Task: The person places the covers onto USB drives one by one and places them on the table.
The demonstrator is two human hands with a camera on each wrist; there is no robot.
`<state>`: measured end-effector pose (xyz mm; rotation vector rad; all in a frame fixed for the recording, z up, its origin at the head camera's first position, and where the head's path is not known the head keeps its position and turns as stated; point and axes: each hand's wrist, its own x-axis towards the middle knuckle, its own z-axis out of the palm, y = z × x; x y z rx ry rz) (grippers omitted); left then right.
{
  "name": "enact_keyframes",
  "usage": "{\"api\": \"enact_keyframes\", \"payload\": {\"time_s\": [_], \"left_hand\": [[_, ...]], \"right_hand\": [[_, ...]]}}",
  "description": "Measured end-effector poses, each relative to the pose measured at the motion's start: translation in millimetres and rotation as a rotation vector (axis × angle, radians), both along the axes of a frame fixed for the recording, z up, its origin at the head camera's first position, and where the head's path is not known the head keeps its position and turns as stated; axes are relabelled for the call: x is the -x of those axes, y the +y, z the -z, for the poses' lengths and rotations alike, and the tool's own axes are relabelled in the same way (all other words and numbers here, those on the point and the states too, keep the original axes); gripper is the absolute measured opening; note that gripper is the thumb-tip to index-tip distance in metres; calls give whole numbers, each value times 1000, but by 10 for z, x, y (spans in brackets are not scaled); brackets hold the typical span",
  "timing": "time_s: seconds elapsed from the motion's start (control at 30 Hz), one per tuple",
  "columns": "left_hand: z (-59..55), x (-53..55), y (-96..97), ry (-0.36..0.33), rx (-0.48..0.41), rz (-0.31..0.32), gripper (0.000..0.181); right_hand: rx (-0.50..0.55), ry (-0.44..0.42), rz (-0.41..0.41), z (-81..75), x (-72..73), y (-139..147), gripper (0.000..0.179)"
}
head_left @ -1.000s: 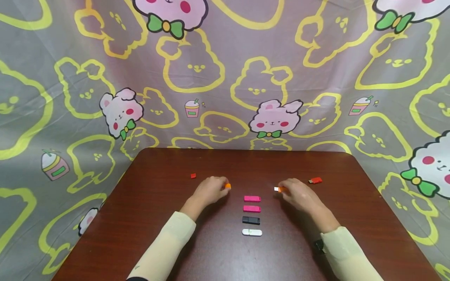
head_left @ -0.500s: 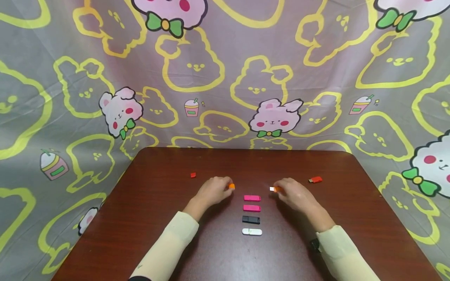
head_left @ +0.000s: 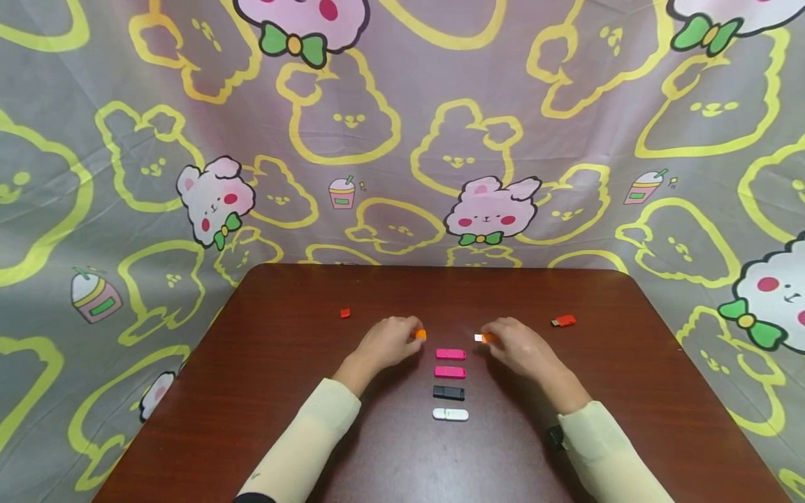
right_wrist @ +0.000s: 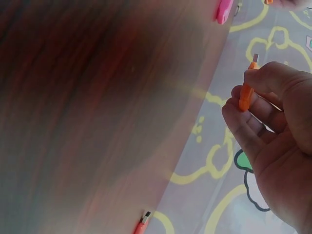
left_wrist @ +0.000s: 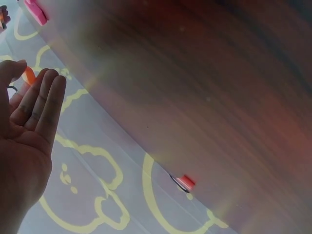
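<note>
My left hand (head_left: 389, 341) pinches a small orange cap (head_left: 421, 334) between thumb and fingertips; in the left wrist view the cap (left_wrist: 30, 76) shows between thumb and forefinger. Across a gap to the right, my right hand (head_left: 520, 346) pinches an orange USB stick (right_wrist: 247, 91), its metal plug bare and pointing at the cap. Between and nearer than the hands lies a column of capped USB sticks: a pink one (head_left: 451, 354), a second pink one (head_left: 450, 372), a black one (head_left: 449, 392) and a white one (head_left: 451, 414).
On the brown table (head_left: 302, 293), a red cap (head_left: 345, 314) lies at the left beyond my left hand. A red USB stick (head_left: 564, 321) with its plug bare lies at the right. A patterned cloth (head_left: 390, 140) hangs behind the table and along its sides.
Both hands have moved toward each other, the left to the right with the orange cap, the right to the left with the orange USB stick. The gap between them has narrowed.
</note>
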<state>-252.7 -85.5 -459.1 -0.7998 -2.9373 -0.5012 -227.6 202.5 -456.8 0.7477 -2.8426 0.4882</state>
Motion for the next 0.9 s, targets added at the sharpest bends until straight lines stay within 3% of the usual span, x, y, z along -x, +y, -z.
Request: {"api": "enact_keyframes", "payload": {"time_s": [0.63, 0.9], "left_hand": [[18, -14, 156, 15, 14, 35, 22], [16, -30, 195, -5, 6, 36, 23]], "right_hand": [[-6, -48, 24, 11, -14, -194, 30], [13, 7, -28, 38, -2, -242, 27]]}}
